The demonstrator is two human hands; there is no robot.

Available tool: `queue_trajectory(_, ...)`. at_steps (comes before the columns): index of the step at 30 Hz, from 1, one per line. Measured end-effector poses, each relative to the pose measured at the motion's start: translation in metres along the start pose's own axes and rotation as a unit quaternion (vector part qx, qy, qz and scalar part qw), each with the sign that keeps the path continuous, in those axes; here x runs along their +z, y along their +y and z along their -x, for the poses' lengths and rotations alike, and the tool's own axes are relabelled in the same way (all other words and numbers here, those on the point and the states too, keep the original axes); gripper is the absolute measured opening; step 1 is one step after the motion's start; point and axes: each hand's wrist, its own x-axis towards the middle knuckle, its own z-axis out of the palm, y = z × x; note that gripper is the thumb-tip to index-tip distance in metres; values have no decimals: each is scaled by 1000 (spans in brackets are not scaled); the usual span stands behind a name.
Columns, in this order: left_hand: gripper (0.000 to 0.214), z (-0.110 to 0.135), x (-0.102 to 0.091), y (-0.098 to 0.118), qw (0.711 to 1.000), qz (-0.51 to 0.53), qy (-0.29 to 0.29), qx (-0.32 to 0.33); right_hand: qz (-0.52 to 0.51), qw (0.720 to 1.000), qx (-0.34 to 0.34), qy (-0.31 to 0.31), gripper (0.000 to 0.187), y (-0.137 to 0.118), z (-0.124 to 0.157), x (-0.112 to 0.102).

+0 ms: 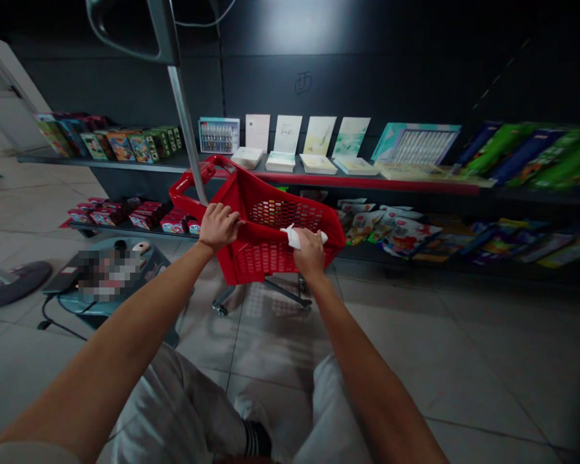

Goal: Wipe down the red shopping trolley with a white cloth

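A red plastic shopping basket (270, 222) on a wheeled frame stands tilted on the tiled floor in front of me. My left hand (218, 225) is closed over its near left rim. My right hand (310, 251) is closed on a white cloth (292, 236) and presses it against the basket's near right rim. The basket's handle (203, 175) rises at its far left. Its mesh walls show nothing inside.
Dark shelves (367, 182) along the wall carry notebooks, pen sets and coloured packets. A metal pole (186, 129) on a round base (116, 274) stands to the left, with a cable on the floor. My knees are at the bottom edge.
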Motion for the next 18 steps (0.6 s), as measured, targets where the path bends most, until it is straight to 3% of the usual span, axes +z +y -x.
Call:
queue_trajectory(5,34,0,-11,-1,999,-16,-23,-28,-3,997,-28,-74,63,-3,-4,-10)
queue_trajectory(9,45,-5,-15,-1,996,-14,-38,-79,27,996,16,-79,62,10,-6,-25)
queue_trajectory(13,53,-11,-19,-6,993,-22,-75,-90,52,987,152,-22,64,38,-5,-40)
queue_trajectory(16,57,-16,-22,-7,990,-21,-97,-98,36,958,275,69,61,66,-8,-55)
queue_trajectory(18,60,-19,-22,-6,989,-16,-104,-104,23,945,299,129,55,85,-13,-64)
